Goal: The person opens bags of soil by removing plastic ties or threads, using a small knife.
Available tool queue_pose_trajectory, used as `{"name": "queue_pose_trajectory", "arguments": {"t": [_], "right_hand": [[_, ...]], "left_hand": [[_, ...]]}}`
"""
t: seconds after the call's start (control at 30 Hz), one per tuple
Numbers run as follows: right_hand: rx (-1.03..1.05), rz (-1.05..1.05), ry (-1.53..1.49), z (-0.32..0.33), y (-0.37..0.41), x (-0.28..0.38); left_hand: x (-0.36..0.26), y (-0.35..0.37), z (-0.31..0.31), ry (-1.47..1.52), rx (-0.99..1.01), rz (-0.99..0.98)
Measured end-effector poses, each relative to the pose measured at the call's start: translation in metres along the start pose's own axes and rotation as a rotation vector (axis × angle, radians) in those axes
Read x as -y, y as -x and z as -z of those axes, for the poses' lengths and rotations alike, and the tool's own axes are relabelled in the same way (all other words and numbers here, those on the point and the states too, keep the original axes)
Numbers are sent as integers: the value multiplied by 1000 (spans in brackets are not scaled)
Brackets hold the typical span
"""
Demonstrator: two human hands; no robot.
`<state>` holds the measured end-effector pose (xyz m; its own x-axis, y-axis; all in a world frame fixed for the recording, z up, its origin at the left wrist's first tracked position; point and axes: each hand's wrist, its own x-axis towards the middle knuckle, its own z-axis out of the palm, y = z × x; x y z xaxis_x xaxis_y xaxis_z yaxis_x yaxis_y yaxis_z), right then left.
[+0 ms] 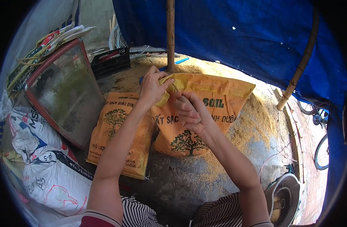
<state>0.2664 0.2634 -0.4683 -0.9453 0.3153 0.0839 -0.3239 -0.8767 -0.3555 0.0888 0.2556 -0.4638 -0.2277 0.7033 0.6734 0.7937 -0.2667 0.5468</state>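
Observation:
An orange soil bag (203, 125) with a printed tree stands upright in front of me, its yellow top edge folded over and a pale line of stitching running along it. My left hand (153, 85) pinches the bag's top left corner between thumb and fingers. Close beside it, my right hand (191, 111) has its fingers curled against the front of the bag, just under the fold. A thin needle-like tool (175, 87) pokes up from the right fingertips toward the corner; its lower part is hidden in the hand.
Another orange soil bag (118, 136) lies flat on the left. White printed sacks (56, 181) and a red-framed panel (67, 90) stand beyond it. Loose grain husks (260, 121) cover the floor behind and right. A bamboo pole (170, 34) rises behind the bag; a bucket (285, 196) sits lower right.

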Motion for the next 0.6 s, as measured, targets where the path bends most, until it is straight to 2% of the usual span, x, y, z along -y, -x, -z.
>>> {"name": "queue_pose_trajectory", "arguments": {"t": [0.07,0.13,0.2,0.27,0.3,0.37,0.4,0.47,0.53,0.6], "right_hand": [[-2,4,8,-8,2,-5],[-563,111,1464,-42,8,-21],[-564,185,1572,-24,7,-22],[-543,443,1807,-19,5,-22],[-539,439,1806,-13,4,-22],[-503,708,2120,-6,2,-21],[-493,710,2121,-9,3,-22],[-502,533,2098,-18,7,-27],[-504,468,2124,-22,9,-27],[-512,401,2152,-26,13,-25]], "left_hand": [[6,-1,-3,-31,-30,-39],[12,-2,0,-62,-66,-78],[13,-4,6,-22,40,-36],[12,-8,10,27,74,-31],[13,-7,12,71,109,-20],[15,-8,15,105,109,21],[17,-8,15,144,110,60],[28,-8,13,119,79,39],[27,-7,14,100,55,18],[25,-7,15,122,93,90]]}}
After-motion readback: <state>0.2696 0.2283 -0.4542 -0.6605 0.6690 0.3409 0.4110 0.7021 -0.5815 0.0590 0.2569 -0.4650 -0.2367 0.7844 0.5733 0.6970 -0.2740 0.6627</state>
